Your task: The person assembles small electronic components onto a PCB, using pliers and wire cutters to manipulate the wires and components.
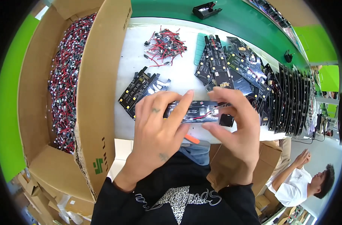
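Note:
Between my two hands, above the white work surface, is a black circuit board (193,112) with a red and black wire along it and a small white connector at its right end. My left hand (158,122) grips the board's left part, fingers over the top. My right hand (238,123) is curled around the right end, thumb and fingers at the connector. Just left of my left hand lie several black boards (139,88) with yellowish squares. A small black square piece (227,120) shows under my right hand. An orange-handled tool (191,139) lies at the near edge.
A tall cardboard box (99,75) full of red and black wired connectors (69,82) stands at left. A loose wire pile (166,45) lies at the back. Heaped boards (246,67) and an upright row of boards (291,101) fill the right. Another person (298,183) sits at far right.

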Demonstrator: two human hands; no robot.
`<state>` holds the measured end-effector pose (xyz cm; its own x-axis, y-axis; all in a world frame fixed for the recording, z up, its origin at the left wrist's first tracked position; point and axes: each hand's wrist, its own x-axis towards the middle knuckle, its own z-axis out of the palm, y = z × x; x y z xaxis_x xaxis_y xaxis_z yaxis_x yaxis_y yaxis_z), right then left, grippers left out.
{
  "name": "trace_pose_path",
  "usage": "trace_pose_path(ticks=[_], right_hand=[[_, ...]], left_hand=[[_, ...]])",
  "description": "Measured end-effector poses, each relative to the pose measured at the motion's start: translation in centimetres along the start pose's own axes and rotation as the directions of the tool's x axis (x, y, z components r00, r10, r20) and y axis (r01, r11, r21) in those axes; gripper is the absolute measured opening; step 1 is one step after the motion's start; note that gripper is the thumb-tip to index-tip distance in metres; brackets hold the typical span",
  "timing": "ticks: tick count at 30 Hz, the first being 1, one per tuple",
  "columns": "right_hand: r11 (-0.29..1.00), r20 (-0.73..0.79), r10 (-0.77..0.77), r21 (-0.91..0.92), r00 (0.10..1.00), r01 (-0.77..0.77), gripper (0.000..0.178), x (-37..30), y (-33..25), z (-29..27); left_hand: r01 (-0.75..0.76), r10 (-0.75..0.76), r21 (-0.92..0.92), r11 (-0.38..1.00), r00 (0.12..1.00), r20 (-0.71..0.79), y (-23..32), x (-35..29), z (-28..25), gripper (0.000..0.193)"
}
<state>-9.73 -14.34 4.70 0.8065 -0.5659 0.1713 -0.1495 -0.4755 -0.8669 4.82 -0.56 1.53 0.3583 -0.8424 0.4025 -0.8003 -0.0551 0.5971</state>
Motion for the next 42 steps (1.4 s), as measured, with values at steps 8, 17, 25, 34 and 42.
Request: trace_pose_path(ticks=[8, 17, 25, 34, 42], right_hand=[[0.976, -0.004, -0.012, 0.216, 1.000, 0.013, 0.053, -0.9, -0.2, 0.9], [0.915, 0.283, 0.145, 0.326, 0.948, -0.237, 0.014, -0.6, 0.3, 0.3], [0.887, 0.254, 0.246, 0.331, 0.936, -0.323, 0.008, -1.0, -0.2, 1.2], [0.859, 0.244, 0.194, 0.425, 0.950, -0.285, 0.008, -1.3, 0.6, 1.9], [0.619, 0.430, 0.304, 0.589, 0.850, -0.520, 0.007, -0.9, 0.3, 1.1]], left_hand=[[0.060, -0.063, -0.287, 0.956, 0.998, -0.003, 0.1, 0.0, -0.5, 0.068], [-0.096, 0.104, -0.131, 0.987, 0.993, 0.060, -0.1, -0.4, -1.1, 0.058], [-0.102, 0.113, -0.159, 0.982, 0.991, 0.065, -0.1, -0.6, -1.0, 0.056], [-0.085, 0.103, -0.210, 0.974, 0.992, 0.076, -0.6, -0.8, -1.1, 0.055], [-0.036, 0.067, -0.280, 0.959, 0.992, 0.103, -0.4, -0.7, -2.3, 0.058]])
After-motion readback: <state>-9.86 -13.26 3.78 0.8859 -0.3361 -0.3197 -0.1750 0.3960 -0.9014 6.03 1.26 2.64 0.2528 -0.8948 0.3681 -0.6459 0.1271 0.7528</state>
